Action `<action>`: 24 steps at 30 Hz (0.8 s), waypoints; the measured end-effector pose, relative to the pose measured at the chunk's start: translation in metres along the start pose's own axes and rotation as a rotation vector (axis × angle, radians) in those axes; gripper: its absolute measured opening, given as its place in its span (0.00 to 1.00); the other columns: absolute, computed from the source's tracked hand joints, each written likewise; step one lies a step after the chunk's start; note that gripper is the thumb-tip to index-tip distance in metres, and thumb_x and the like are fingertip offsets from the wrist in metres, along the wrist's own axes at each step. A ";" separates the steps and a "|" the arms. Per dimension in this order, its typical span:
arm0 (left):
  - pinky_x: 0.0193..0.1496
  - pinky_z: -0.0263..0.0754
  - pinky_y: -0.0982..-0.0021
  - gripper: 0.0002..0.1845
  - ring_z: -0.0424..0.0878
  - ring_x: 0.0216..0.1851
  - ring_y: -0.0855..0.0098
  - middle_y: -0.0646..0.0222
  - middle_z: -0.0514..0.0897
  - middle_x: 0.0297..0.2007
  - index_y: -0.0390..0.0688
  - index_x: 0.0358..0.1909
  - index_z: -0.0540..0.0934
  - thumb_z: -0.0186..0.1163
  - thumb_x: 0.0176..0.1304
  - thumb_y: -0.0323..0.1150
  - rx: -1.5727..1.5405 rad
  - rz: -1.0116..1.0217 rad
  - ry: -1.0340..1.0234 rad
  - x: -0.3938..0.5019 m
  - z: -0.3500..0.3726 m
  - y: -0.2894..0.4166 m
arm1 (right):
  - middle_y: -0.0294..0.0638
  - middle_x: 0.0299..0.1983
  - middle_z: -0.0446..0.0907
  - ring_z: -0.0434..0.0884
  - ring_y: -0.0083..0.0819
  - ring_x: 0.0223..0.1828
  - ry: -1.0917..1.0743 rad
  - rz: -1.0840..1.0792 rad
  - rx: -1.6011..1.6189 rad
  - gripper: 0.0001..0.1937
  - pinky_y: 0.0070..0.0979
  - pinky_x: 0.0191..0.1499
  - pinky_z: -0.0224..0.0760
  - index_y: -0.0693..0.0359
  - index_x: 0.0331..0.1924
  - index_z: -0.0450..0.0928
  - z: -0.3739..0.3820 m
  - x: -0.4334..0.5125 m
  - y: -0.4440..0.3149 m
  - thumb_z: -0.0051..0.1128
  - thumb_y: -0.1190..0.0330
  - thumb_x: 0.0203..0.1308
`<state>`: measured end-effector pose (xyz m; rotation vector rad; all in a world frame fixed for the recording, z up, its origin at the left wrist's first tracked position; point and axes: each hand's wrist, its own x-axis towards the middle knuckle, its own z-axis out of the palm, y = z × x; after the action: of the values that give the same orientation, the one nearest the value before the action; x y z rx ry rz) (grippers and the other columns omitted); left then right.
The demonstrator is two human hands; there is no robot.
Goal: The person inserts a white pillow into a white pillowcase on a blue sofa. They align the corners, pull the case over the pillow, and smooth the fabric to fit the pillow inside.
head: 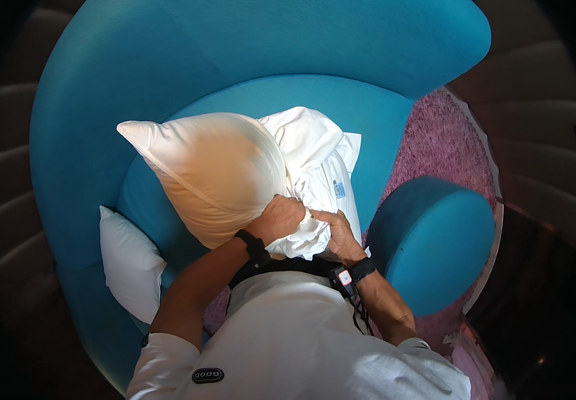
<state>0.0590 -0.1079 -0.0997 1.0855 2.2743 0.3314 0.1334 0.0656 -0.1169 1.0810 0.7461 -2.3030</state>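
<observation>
A large pillow (218, 165), its left part yellowish, lies on the seat of a blue sofa. A white pillowcase (308, 145) is bunched around its right part, with a small blue label showing. My left hand (280, 217) is closed on the gathered edge of the white cloth, against the pillow's near side. Just to its right, my right hand (339, 232) pinches the same cloth between thumb and fingers. Both wrists wear black straps.
A smaller white pillow (130, 265) leans at the left on the sofa (368, 110). The sofa's curved back rises beyond the seat. At the right stands a round blue ottoman (440, 245) on a pink shaggy rug (440, 140).
</observation>
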 end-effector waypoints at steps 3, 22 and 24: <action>0.33 0.76 0.55 0.05 0.84 0.29 0.53 0.51 0.83 0.28 0.35 0.27 0.81 0.59 0.47 0.25 -0.021 0.009 0.022 -0.001 0.000 -0.003 | 0.54 0.45 0.83 0.86 0.42 0.41 0.041 0.026 0.060 0.19 0.35 0.48 0.82 0.82 0.50 0.76 -0.008 0.006 0.008 0.60 0.75 0.59; 0.30 0.78 0.57 0.05 0.84 0.24 0.53 0.53 0.82 0.19 0.37 0.17 0.84 0.64 0.41 0.29 -0.128 -0.035 0.144 0.020 0.014 0.001 | 0.44 0.44 0.84 0.84 0.31 0.43 0.046 -0.156 -0.172 0.19 0.29 0.49 0.80 0.71 0.55 0.76 0.022 -0.014 -0.001 0.63 0.77 0.58; 0.30 0.78 0.56 0.06 0.83 0.23 0.52 0.53 0.81 0.18 0.37 0.16 0.83 0.65 0.40 0.30 -0.123 -0.023 0.156 0.022 0.015 0.001 | 0.46 0.47 0.83 0.84 0.32 0.45 0.071 -0.059 -0.232 0.22 0.29 0.49 0.80 0.71 0.58 0.74 0.019 -0.013 -0.004 0.63 0.77 0.58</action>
<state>0.0581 -0.0906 -0.1200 1.0004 2.3663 0.5561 0.1284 0.0583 -0.0955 1.0501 1.0568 -2.1699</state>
